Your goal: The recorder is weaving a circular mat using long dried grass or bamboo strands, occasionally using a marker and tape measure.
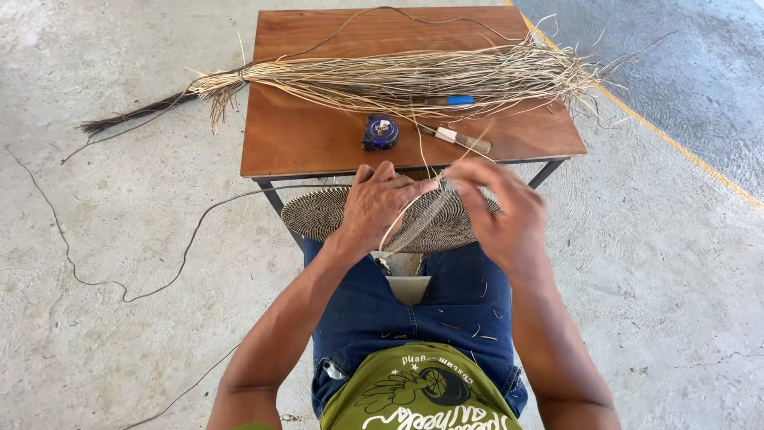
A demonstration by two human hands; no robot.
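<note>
Your left hand [380,203] lay flat, fingers half curled, on the round brown woven mat [318,213]. Your right hand [503,213] pinched thin pale straw strips [414,219], fingers close together.

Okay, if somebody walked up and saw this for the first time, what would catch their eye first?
Probably the long bundle of pale straw fibres lying across the brown wooden table, its ends hanging past both edges. Just below, the left hand and right hand work thin strands over a round woven mat resting on the person's lap. A small blue tape measure sits near the table's front edge.
</note>
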